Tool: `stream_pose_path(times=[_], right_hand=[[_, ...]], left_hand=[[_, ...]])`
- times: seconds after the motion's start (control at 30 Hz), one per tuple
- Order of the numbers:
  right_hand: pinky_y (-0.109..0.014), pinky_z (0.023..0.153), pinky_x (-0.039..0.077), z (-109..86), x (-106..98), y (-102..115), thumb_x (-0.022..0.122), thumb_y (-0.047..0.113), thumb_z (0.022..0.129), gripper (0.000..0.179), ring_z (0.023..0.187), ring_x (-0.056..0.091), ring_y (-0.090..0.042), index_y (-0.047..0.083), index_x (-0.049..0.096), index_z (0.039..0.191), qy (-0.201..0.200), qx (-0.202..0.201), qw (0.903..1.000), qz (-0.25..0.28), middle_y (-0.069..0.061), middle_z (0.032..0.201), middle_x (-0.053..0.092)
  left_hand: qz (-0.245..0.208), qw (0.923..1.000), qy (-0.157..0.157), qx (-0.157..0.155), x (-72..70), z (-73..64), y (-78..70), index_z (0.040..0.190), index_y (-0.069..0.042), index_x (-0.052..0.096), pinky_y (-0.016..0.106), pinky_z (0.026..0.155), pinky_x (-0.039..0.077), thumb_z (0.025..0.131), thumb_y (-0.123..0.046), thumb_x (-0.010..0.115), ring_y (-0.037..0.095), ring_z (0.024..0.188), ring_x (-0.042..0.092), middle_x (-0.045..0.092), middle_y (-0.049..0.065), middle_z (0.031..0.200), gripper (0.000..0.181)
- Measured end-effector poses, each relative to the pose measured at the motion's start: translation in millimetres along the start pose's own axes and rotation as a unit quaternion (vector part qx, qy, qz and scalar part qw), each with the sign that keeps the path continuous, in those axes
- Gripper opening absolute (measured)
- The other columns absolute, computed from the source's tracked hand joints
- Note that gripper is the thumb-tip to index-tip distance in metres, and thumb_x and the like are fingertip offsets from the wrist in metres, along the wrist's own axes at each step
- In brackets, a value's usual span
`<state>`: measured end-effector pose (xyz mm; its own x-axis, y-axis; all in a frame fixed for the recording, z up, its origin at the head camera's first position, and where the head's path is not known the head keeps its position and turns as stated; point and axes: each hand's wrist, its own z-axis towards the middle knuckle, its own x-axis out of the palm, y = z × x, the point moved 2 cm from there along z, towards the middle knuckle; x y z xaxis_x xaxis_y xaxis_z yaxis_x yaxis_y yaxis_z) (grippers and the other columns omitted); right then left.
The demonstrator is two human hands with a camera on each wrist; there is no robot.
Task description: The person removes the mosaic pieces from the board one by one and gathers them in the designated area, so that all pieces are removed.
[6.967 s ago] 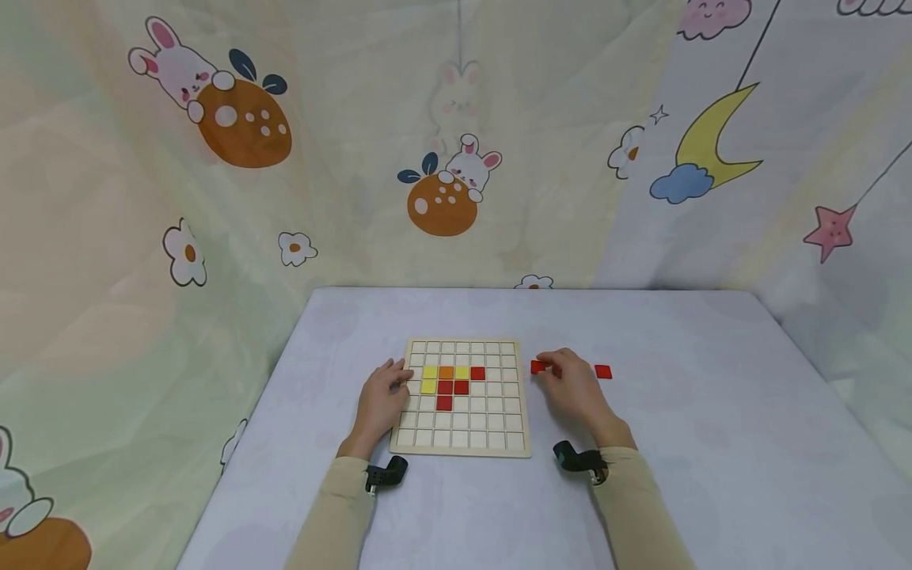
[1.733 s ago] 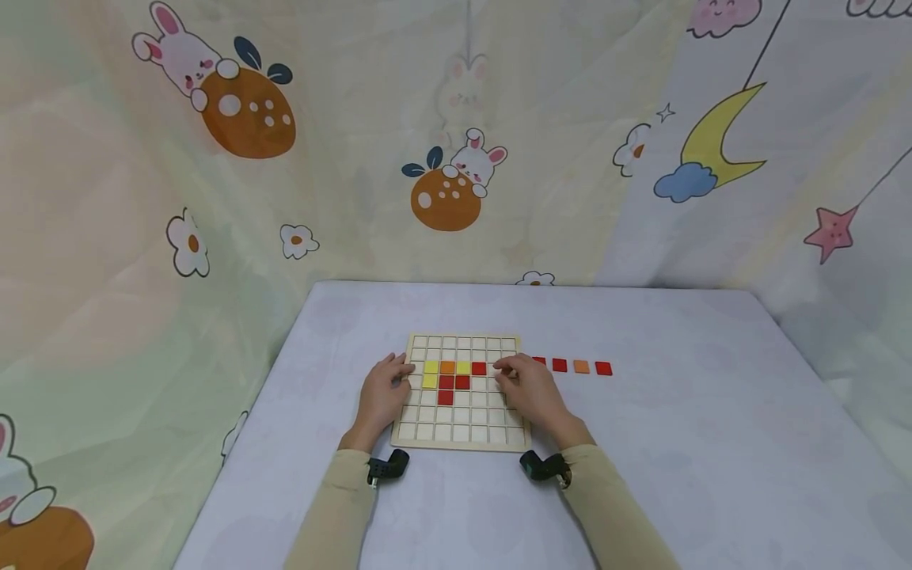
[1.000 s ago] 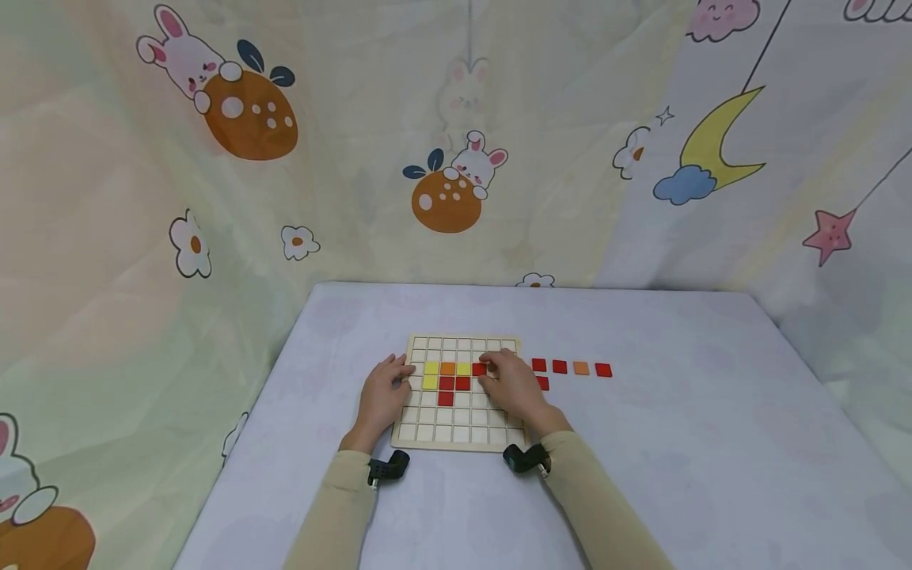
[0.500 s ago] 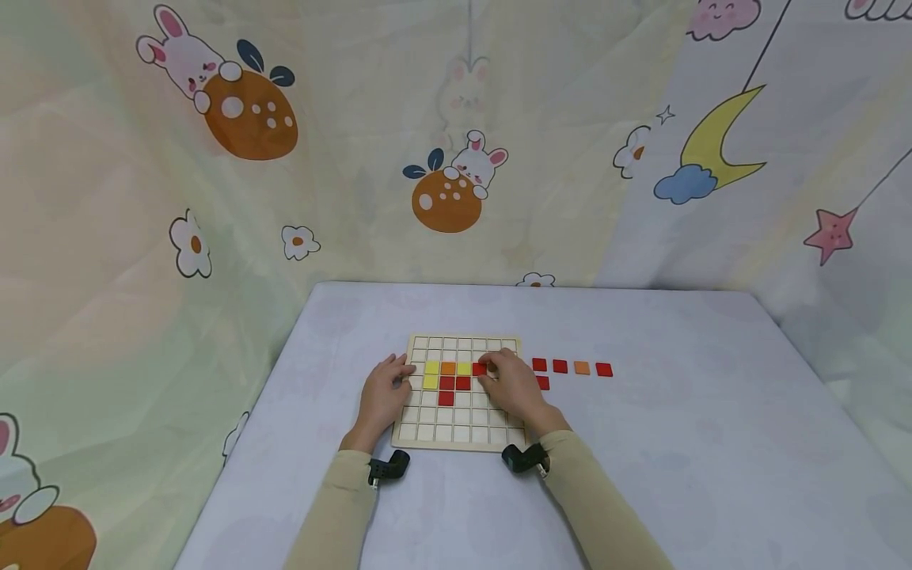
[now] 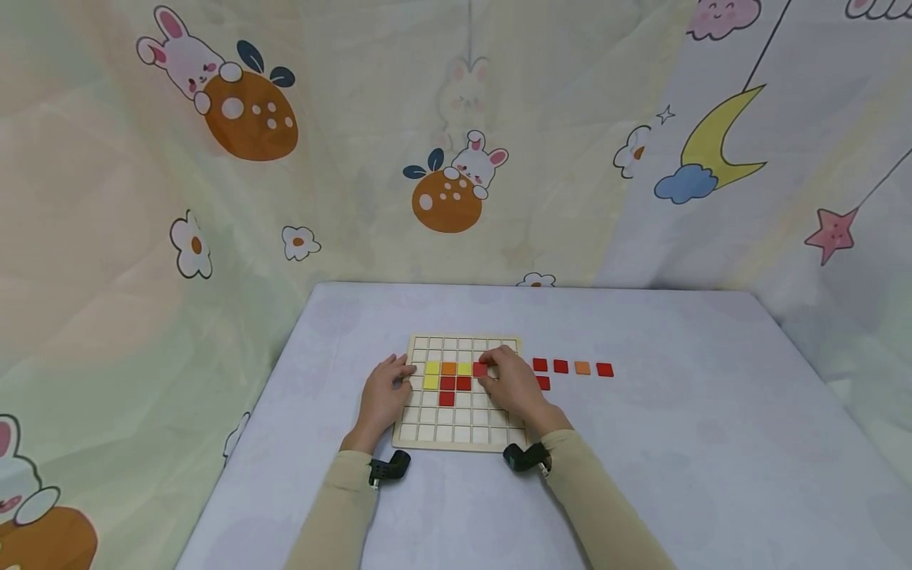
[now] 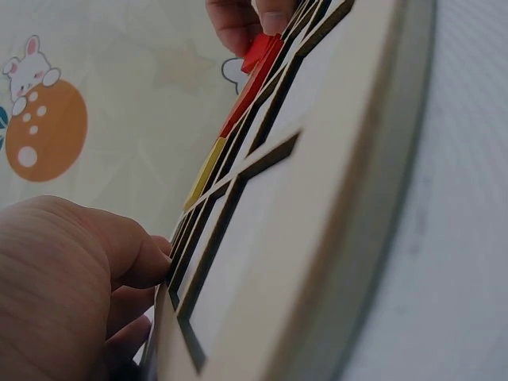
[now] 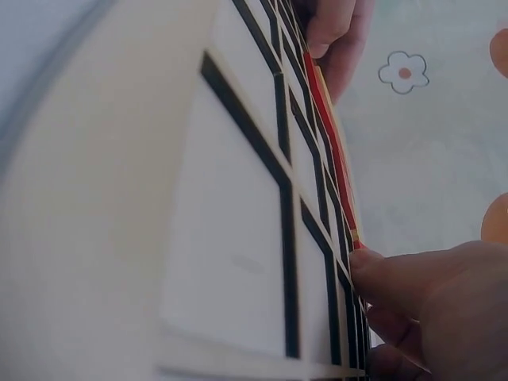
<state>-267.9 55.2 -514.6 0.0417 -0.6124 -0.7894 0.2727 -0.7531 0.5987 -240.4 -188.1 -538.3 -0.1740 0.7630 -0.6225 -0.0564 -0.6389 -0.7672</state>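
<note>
A wooden grid board [image 5: 463, 446] lies on the table with several coloured tiles in its squares. Yellow, orange [image 5: 448, 369] and red tiles sit in its upper and middle rows. My left hand [image 5: 381, 400] holds the board's left edge; in the left wrist view its thumb lies at the grid's edge, fingers bent beside it. My right hand [image 5: 514, 388] reaches over the board's right side and pinches a red tile [image 5: 480, 370] at the right end of the coloured row. That tile appears tilted up in the left wrist view. The right palm hides several squares.
Right of the board lies a row of loose tiles: red ones [image 5: 560, 366], an orange one [image 5: 583, 368] and a red one [image 5: 605, 370] at the end. Another red tile [image 5: 544, 383] lies just below the row. A printed cloth hangs behind the table [image 5: 677, 443].
My right hand has moved left from the loose tiles onto the board, to the red tile at the row's right end. That tile now looks slightly tipped. The left hand stays put.
</note>
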Motion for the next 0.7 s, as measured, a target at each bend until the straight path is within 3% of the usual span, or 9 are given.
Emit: stream_pose_path(times=[0.7], right_hand=[[-0.035, 0.083, 0.055, -7.6, -4.6, 0.8, 0.074, 0.024, 0.087, 0.031, 0.095, 0.056, -0.019, 0.013, 0.07, 0.116, -0.023, 0.022, 0.9995, -0.006, -0.001, 0.115, 0.061]], left_hand=[[-0.001, 1.0, -0.004, 0.002, -0.1, -0.2, -1.1, 0.116, -0.007, 0.072, 0.052, 0.116, 0.026, 0.089, -0.003, 0.059, 0.028, 0.142, 0.035, 0.053, 0.008, 0.143, 0.03]])
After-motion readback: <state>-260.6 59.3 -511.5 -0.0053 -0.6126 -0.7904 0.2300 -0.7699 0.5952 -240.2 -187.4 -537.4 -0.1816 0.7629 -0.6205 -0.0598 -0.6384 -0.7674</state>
